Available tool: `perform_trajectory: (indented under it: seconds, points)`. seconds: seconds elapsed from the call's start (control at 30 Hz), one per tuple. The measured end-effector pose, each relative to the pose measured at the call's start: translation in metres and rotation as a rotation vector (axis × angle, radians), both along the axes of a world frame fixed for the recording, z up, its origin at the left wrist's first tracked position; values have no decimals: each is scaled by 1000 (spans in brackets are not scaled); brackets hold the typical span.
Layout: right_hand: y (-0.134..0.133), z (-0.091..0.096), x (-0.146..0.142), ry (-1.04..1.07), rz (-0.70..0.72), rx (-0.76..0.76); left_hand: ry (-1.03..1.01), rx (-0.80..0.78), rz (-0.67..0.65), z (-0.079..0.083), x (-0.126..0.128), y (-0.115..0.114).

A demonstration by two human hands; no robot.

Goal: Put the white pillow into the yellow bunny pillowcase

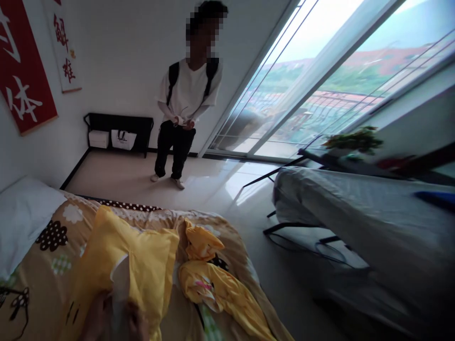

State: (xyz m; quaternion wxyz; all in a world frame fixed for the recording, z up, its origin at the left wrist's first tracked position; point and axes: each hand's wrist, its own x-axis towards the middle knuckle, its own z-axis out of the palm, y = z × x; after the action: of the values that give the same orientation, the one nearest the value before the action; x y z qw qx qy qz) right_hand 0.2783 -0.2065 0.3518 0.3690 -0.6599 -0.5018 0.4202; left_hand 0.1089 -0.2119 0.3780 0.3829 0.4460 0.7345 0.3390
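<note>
From my end, the head feed showed a yellow cushion point(151, 265) lying on the brown patterned bedsheet point(39, 310), a lengthwise slit open down its middle and white material point(121, 282) visible inside. Left hand point(97, 312) was at the slit's left edge, right hand point(135, 319) at its right. Both blurred; I couldn't tell if the fingers gripped fabric or just rested on it. Crumpled yellow cloth point(231, 293) lay just right of the cushion, white pillow point(28, 213) far left. Co-worker point(194, 90) stood beyond the bed, hands together at the waist.
</note>
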Motion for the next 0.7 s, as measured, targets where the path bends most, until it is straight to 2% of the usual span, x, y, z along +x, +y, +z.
perform_trajectory:
  seconds: [0.07,0.13,0.17,0.27,0.33,0.4,0.47,0.57,0.63,0.7]
  points:
    - [-6,20,-3,13,-18,39,15,94,68,27,-2,-4]
    - [-8,40,-7,22,-31,79,80,222,224,47,-11,-12]
    - [-9,50,-10,38,-13,92,93,260,256,55,-15,-16]
    - [-10,78,-24,130,42,93,6,275,169,78,-23,-21]
    - [-14,93,-29,174,19,107,-41,278,169,92,-26,-20]
    - [-21,104,-27,178,-36,156,-21,328,224,103,-29,-21]
    - [-26,112,-26,185,-50,195,17,359,199,111,-32,-23]
    - [-26,125,-36,215,73,160,35,316,98,118,-36,-27]
    - [-24,134,-44,230,100,148,34,283,71,123,-40,-29]
    - [-24,143,-48,225,8,181,42,320,176,129,-47,-31]
